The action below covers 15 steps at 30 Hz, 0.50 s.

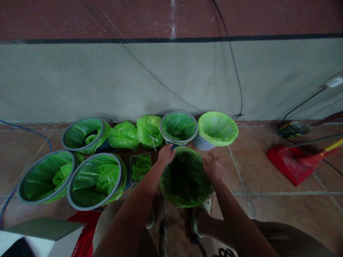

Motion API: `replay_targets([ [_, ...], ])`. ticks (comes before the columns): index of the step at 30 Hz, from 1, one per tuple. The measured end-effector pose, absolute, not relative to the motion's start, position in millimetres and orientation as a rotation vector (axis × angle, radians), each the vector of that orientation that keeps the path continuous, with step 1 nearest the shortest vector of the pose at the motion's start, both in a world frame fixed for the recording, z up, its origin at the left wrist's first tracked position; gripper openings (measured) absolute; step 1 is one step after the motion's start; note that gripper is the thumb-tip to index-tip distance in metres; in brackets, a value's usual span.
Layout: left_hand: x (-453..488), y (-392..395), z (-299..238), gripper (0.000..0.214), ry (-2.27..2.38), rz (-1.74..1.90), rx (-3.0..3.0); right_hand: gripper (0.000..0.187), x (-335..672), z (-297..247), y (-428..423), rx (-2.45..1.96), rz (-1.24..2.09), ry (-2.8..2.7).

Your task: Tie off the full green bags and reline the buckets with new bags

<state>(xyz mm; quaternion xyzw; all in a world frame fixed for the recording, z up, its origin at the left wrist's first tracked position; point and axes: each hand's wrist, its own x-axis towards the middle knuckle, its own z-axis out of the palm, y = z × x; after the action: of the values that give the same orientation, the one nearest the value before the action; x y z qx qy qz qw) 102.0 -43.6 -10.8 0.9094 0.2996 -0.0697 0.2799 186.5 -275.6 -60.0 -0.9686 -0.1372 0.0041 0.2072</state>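
Between my feet stands a bin whose green trash bag [187, 200] lines it and folds over the rim; its inside is dark. My left hand [166, 155] is closed on the bag's edge at the upper left of the rim. On the opposite side, the curled fingers of my right hand [213, 168] grip the bag's edge, slightly blurred. Just behind are a lined grey-rimmed bin [179, 126] and a pale bin [218, 129] with a bright green bag over its rim. Left of my left forearm sits a small clear tub [141, 166] of green plastic.
Several grey-rimmed bins [96, 182] with green liners stand at the left. Two bulging green bags [150, 130] rest by the wall. A red dustpan [292, 162] and a dark can [292, 130] are at the right. A red crate [87, 228] and a blue cable [32, 131] lie left.
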Motion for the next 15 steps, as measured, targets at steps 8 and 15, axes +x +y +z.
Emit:
replay_targets([
  [8,95,-48,-12,0.025,0.645,-0.218,2.637,0.031,232,-47,-209,-2.434,0.435,-0.702],
  [15,84,-44,-10,0.025,0.395,-0.296,2.798,0.033,224,-64,-223,-2.334,0.495,-0.984],
])
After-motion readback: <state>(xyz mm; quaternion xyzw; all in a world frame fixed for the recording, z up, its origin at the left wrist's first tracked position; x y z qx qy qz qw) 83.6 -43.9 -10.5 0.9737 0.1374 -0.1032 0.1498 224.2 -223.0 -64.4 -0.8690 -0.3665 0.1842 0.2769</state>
